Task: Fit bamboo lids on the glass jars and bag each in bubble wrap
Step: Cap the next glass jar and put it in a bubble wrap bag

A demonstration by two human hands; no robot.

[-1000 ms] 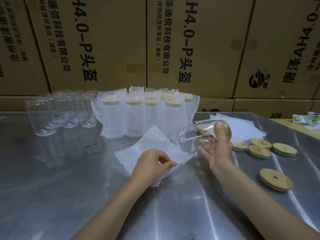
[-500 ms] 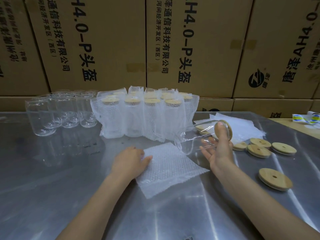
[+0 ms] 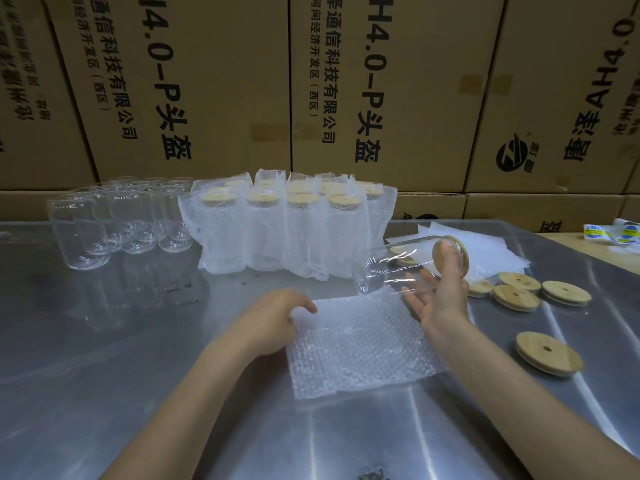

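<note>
My right hand (image 3: pixel 438 292) holds a clear glass jar (image 3: pixel 391 268) on its side above the table, thumb pressed on its bamboo lid (image 3: pixel 446 252), base pointing left. A flat bubble wrap bag (image 3: pixel 356 344) lies on the steel table under the jar. My left hand (image 3: pixel 273 320) grips the bag's left edge with curled fingers. Behind stand several wrapped, lidded jars (image 3: pixel 287 226) and, left of them, several bare open jars (image 3: pixel 114 223). Several loose bamboo lids (image 3: pixel 516 294) lie to the right, one more lid (image 3: pixel 549 353) nearer me.
A stack of bubble wrap bags (image 3: pixel 491 251) lies behind the held jar. Stacked cardboard boxes (image 3: pixel 214 88) wall off the back of the steel table (image 3: pixel 104 375). A tape roll (image 3: pixel 613 233) sits at the far right edge.
The bag has been flattened and slid right, under the jar. My left hand went from pinching the bag's corner to gripping its left edge. The jar has barely moved.
</note>
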